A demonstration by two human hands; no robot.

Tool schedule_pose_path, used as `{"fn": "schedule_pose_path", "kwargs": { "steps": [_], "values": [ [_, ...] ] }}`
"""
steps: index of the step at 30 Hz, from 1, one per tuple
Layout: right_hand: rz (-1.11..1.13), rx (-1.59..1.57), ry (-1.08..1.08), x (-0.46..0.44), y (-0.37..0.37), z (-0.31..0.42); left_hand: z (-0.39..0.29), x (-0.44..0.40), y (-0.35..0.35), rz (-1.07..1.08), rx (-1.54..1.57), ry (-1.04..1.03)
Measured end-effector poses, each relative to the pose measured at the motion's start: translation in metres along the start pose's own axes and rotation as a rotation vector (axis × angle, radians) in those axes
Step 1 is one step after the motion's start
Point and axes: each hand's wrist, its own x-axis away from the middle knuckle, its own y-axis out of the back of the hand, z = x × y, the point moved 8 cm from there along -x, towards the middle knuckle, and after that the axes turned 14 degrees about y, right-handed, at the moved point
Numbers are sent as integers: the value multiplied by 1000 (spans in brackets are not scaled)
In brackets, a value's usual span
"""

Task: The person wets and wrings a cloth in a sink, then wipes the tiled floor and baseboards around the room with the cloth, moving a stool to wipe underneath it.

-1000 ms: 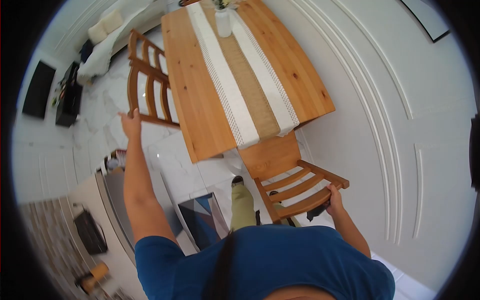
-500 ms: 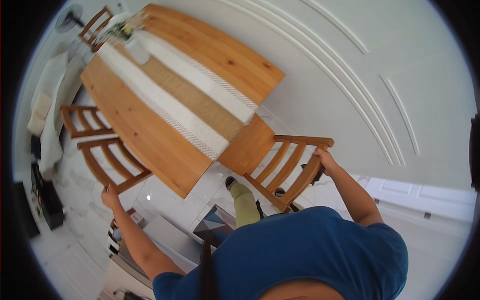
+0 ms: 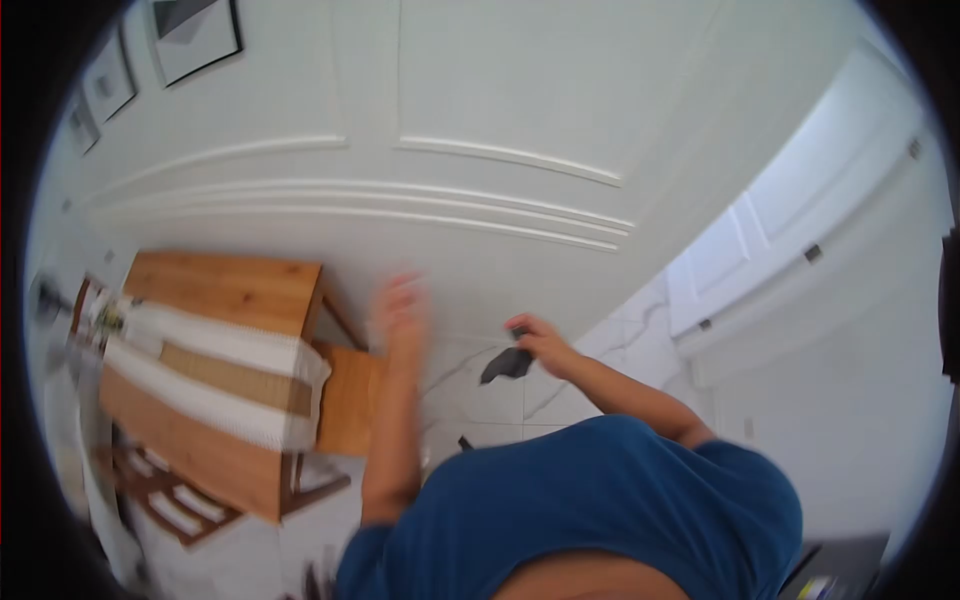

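Observation:
My right hand [image 3: 543, 345] is closed on a dark grey cloth [image 3: 508, 366], which hangs limp from the fingers above the tiled floor. My left hand [image 3: 402, 305] is raised in front of the wall and smeared by motion, so its fingers are unclear. Below and left of it, a wooden chair [image 3: 345, 405] stands at the end of the table; my left forearm hides part of it. A beige and white runner [image 3: 215, 370] lies along the wooden table [image 3: 240, 285].
Another wooden chair [image 3: 170, 495] stands on the table's near side. A panelled white wall [image 3: 500, 200] runs behind the table, with framed pictures [image 3: 197, 45] at upper left. A white door [image 3: 735, 245] is at right. Something dark [image 3: 845, 570] shows at bottom right.
Both hands have let go of the chair backs. My view has turned right, towards the wall and door. The right hand now holds the cloth out in front, and the left has risen.

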Motion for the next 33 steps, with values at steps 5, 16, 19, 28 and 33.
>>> {"fn": "schedule_pose_path", "kwargs": {
  "steps": [5,16,19,28,33],
  "values": [
    [-440,-26,352,113,190,58,-85,149,-330,873,170,240],
    [-1090,249,266,250,495,33,-40,340,-640,1736,175,529],
    [-1096,172,302,238,558,42,-41,343,-721,1764,371,682],
    [-1374,0,291,230,755,38,-86,308,-962,1722,-24,11],
    [-1231,243,67,203,864,20,-47,266,-1061,1714,-116,25]
  ]
}}
